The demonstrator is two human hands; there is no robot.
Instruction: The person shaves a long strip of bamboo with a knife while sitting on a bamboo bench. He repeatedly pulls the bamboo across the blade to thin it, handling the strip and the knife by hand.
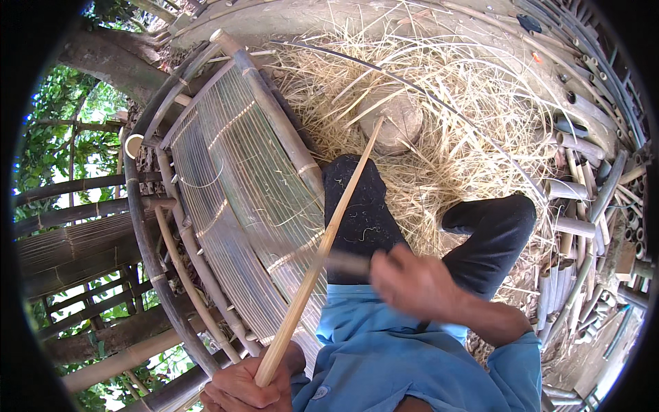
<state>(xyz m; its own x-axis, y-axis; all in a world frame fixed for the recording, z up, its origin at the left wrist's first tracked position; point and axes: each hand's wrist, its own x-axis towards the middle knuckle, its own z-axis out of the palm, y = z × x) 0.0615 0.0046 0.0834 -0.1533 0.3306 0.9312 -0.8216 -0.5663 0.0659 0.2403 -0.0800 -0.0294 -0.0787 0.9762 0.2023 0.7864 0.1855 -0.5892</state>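
Note:
My left hand (248, 386), low in the view, is closed round the near end of a long pale bamboo strip (302, 295). The strip slants up across my left thigh, and its far tip reaches over a round wooden block (395, 123). My right hand (412, 281) is closed on the handle of a knife (348, 264), in front of my waist. Motion smears this hand and the knife. The thin grey blade crosses the strip about midway; whether it cuts into the strip I cannot tell.
Left of my legs stands a slatted bamboo bench (240, 158) with a pole frame. Pale shavings (473, 103) cover the ground around the block. A long dark strip (425, 93) arcs over them. Cut bamboo tubes (580, 147) are piled at the right.

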